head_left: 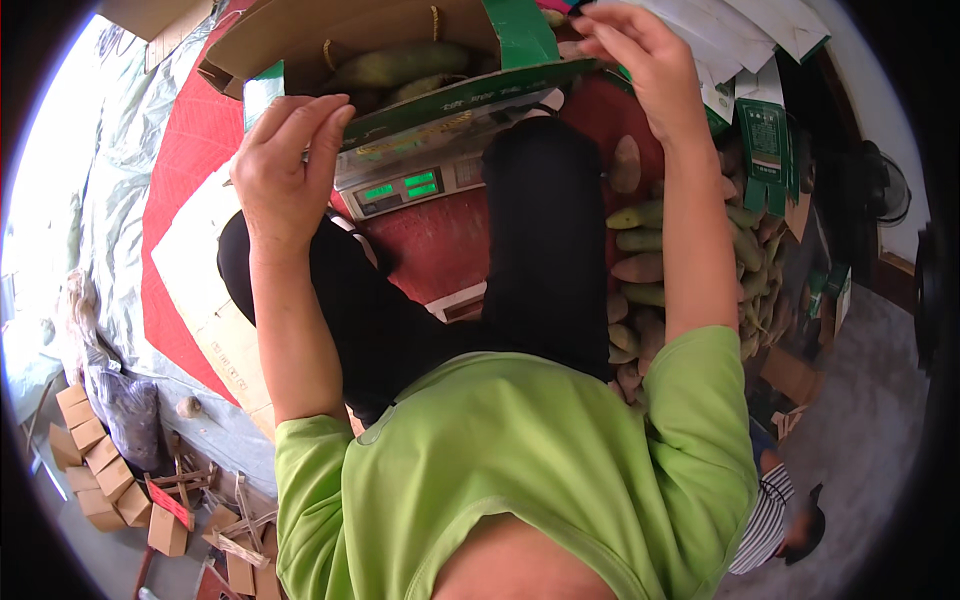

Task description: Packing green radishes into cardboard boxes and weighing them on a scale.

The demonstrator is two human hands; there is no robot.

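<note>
A green cardboard box point(440, 108) with yellow rope loops stands open on a digital scale point(404, 190) with lit green displays. Long green radishes point(400, 68) lie inside it. My left hand point(290, 140) pinches the near left corner of the box, thumb and fingers drawn together at its edge. At the right end of the box, my right hand point(640, 50) is raised with its fingers stretched out and slightly bent. Nothing shows in it; whether its fingertips touch the flap I cannot tell.
A pile of radishes point(640, 240) lies to my right, beside folded green cartons point(768, 150). White sheets point(740, 30) are stacked at the far right. Small brown boxes point(105, 460) sit at lower left. Another person point(775, 515) is at lower right.
</note>
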